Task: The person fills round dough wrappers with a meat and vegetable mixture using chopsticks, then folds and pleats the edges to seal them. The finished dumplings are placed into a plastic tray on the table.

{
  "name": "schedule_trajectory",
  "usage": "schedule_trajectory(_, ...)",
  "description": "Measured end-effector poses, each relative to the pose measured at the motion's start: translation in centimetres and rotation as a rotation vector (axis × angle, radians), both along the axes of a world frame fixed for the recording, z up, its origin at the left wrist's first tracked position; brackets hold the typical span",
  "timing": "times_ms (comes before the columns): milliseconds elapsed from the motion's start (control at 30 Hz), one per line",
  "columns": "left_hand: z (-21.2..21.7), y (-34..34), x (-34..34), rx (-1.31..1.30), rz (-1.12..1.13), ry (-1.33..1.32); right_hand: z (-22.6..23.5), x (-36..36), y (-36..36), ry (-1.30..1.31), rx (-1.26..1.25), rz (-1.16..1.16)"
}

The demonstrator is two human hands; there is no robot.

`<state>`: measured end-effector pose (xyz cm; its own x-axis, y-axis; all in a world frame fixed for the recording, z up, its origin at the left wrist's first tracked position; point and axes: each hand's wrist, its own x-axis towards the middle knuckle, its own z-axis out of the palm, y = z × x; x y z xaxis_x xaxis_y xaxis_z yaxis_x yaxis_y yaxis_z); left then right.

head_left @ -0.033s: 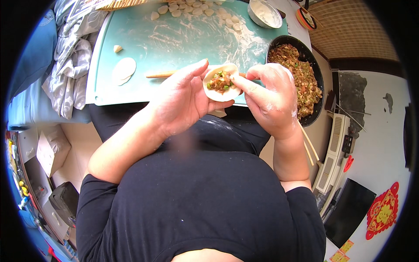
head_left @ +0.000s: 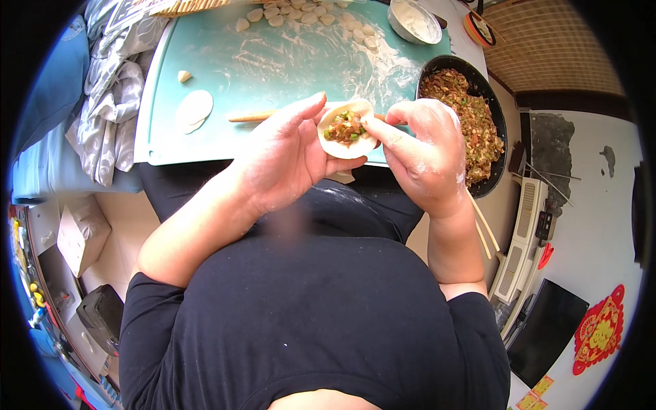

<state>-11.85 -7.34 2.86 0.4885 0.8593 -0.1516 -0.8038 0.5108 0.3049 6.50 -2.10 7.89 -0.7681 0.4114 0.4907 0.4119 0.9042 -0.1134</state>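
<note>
- Holding up a round dough wrapper [head_left: 357, 107] between both hands, right around the near edge of a green mat [head_left: 260, 75].
- Sitting in the middle of that wrapper: a dollop of filling [head_left: 344, 128], brown with chunky green bits.
- Left hand [head_left: 290, 147]: palm up, pretty relaxed, fingers opened out under the wrapper like a little shelf, thumb sticking up.
- Right hand [head_left: 427, 157]: white-dusted, fingers curled in, thumb tip touching the wrapper's right edge beside the filling. Can't tell about an actual pinch, underside hidden.
- Lying behind the hands, partly blocked: a wooden rolling pin [head_left: 249, 117].
- Over on the mat's left: some flat wrappers [head_left: 197, 107] overlapping, plus one small dough lump [head_left: 184, 76] just beyond.
- Way at the far side: a bunch of little dough pieces [head_left: 295, 14], and a bowl [head_left: 398, 27] of white powder near the right corner.
- Off to the right: a black pan [head_left: 502, 113] loaded with chopped mix [head_left: 475, 126], chopsticks [head_left: 484, 222] poking out past the right wrist.
</note>
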Motion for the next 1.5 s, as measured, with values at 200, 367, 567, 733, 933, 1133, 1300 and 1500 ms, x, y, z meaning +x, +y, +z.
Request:
schedule_trajectory(200, 0.0, 0.1, 0.1, -0.004, -0.004, 0.008, 0.0, 0.3, 0.3, 0.082, 0.055, 0.036)
schedule_trajectory(367, 0.0, 0.0, 0.0, 0.005, -0.005, -0.004, 0.0, 0.3, 0.1, 0.148, 0.001, -0.003)
schedule_trajectory(567, -0.4, 0.0, 0.1, 0.021, -0.018, 0.015, -0.6, 0.1, 0.4, 0.140, -0.018, 0.046)
schedule_trajectory(733, -0.5, 0.0, 0.4, 0.014, -0.014, 0.013, 0.0, -0.8, 0.2, 0.119, -0.118, 0.033)
schedule_trajectory(933, -0.1, -0.1, 0.5, -0.037, 0.005, 0.045, 0.4, -1.3, 0.7, -0.030, -0.290, 0.017)
schedule_trajectory(1133, -0.8, 0.0, -0.1, -0.028, 0.016, 0.042, -0.6, -1.1, 1.0, 0.148, -0.344, 0.079)
schedule_trajectory(1300, -1.0, 0.2, -0.6, 0.014, -0.005, -0.003, -1.0, -0.8, 0.3, 0.101, -0.137, 0.135)
schedule_trajectory(1500, -0.2, -0.1, -0.1, 0.023, 0.073, 0.219, -1.8, -1.0, 0.1, 0.139, -0.020, 0.152)
